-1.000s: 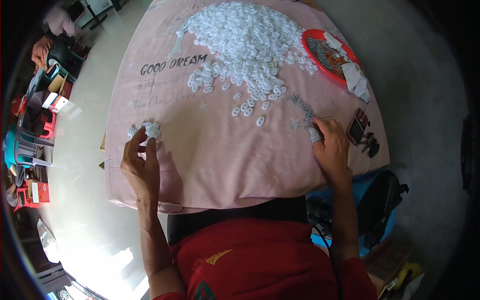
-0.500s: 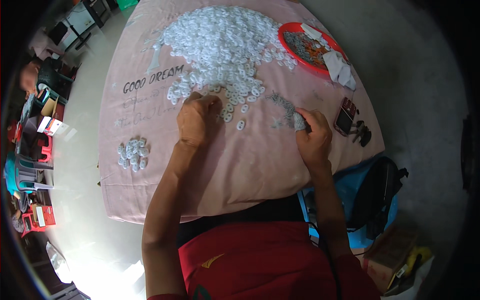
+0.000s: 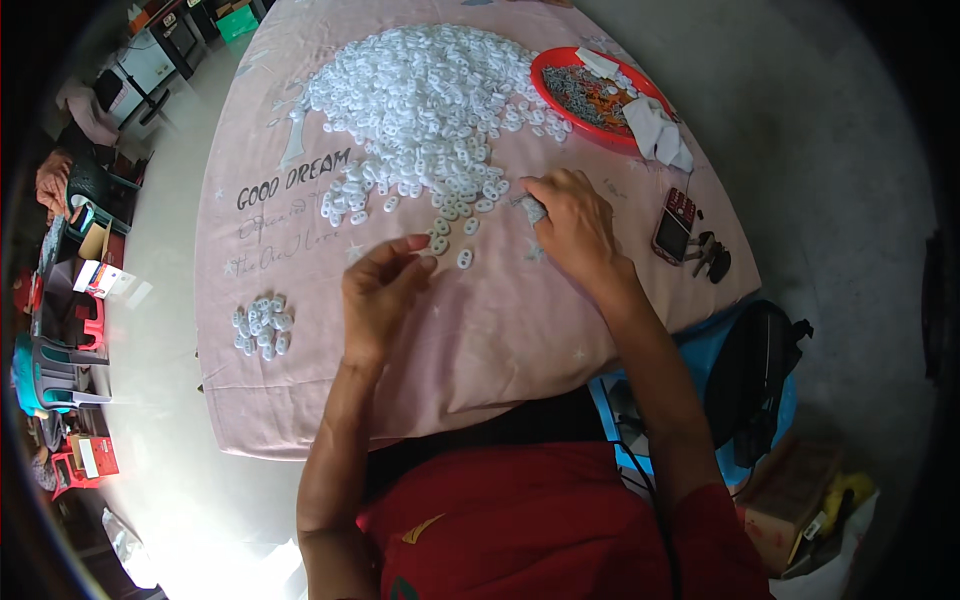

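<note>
Small white oval plastic pieces with two holes lie in a large heap (image 3: 420, 100) on the pink cloth. Several loose ones trail from it toward me. My left hand (image 3: 377, 300) is just short of these, thumb and forefinger a little apart, its fingertips beside a white two-hole piece (image 3: 439, 245). To its right, my right hand (image 3: 573, 222) is turned back-up, fingers curled over a clump of small grey metal-looking bits (image 3: 531, 208). Their exact kind is too small to tell, and the palm is hidden.
A smaller group of white pieces (image 3: 263, 325) sits at the left. At the far right stands a red tray (image 3: 598, 133) with grey and orange bits and a white cloth (image 3: 657, 135). A phone (image 3: 673, 228) and keys (image 3: 710, 257) lie near the right edge.
My left hand has drawn back from the heap toward me, its fingers parting. My right hand has moved left and away from me, turning over the grey bits.
</note>
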### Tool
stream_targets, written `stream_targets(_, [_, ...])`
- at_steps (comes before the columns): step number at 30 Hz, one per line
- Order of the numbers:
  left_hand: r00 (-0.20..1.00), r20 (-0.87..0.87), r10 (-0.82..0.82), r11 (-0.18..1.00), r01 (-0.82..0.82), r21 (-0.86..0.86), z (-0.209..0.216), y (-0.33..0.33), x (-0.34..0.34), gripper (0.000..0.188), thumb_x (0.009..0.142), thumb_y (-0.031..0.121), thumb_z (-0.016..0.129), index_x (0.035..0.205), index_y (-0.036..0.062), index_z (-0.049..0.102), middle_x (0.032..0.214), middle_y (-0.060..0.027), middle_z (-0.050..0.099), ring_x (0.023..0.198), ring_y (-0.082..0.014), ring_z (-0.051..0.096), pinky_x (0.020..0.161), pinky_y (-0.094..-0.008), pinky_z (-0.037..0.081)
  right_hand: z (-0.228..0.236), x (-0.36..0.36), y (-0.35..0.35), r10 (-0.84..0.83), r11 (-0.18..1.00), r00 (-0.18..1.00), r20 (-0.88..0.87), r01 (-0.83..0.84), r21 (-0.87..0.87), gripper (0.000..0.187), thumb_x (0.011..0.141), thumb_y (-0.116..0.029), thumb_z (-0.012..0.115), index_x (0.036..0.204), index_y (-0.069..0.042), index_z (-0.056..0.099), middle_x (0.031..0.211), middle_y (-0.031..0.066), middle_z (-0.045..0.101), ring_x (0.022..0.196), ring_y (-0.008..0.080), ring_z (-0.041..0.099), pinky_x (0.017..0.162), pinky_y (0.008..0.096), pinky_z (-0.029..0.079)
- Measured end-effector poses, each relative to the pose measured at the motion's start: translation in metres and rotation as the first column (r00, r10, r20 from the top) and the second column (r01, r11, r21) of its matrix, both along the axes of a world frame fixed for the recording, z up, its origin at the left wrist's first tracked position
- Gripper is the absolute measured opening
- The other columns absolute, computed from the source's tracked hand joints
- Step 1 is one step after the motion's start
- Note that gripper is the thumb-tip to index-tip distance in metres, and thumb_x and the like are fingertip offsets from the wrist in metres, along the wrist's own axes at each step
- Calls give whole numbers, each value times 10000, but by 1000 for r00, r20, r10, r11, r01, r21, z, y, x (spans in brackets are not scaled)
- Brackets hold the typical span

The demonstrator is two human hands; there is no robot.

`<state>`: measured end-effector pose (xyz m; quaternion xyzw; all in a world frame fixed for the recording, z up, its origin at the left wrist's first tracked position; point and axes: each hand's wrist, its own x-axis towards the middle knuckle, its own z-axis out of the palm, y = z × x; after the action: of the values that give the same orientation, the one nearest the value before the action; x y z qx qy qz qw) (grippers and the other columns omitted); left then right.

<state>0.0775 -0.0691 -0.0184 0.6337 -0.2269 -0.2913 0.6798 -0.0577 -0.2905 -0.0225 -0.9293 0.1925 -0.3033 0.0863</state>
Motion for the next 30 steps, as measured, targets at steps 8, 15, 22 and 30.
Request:
stream_targets(8, [905, -411, -113, 993, 119, -10, 6, 35, -32, 200, 927, 130, 688, 1100, 32, 666, 887, -41, 702, 644, -61, 605, 516, -182, 400, -1, -11, 9, 8, 999, 999, -45, -6, 40, 269, 720, 33, 613, 948, -82, 698, 908, 117, 612, 943, 337, 586, 804, 455, 494])
stream_targets(15, [837, -523, -164, 986, 137, -90, 8, 43, -38, 158, 965, 162, 637, 1093, 69, 640, 832, -19, 654, 571, -63, 487, 464, -176, 317, -7, -30, 12, 2, 817, 980, 198, -115, 565, 223, 816, 46, 633, 1019, -25, 690, 911, 53, 681, 808, 149, 647, 731, 285, 508])
stream_targets(22, [830, -526, -186, 983, 154, -104, 1, 46, -43, 205, 960, 165, 650, 1132, 54, 639, 878, -30, 687, 632, -58, 568, 519, -178, 389, -15, -37, 17, 38, 594, 979, 200, -183, 784, 196, 862, 87, 587, 1025, 27, 677, 927, 14, 671, 824, 77, 608, 727, 224, 489])
stream_targets(30, [845, -476, -244, 969, 237, -76, 3, 48, -38, 203, 948, 128, 651, 1134, 48, 641, 916, -43, 688, 690, -69, 584, 573, -188, 414, 3, -50, 24, -52, 965, 998, -23, 56, 257, 259, 764, 50, 621, 1000, -30, 690, 881, 96, 664, 767, 230, 631, 730, 336, 499])
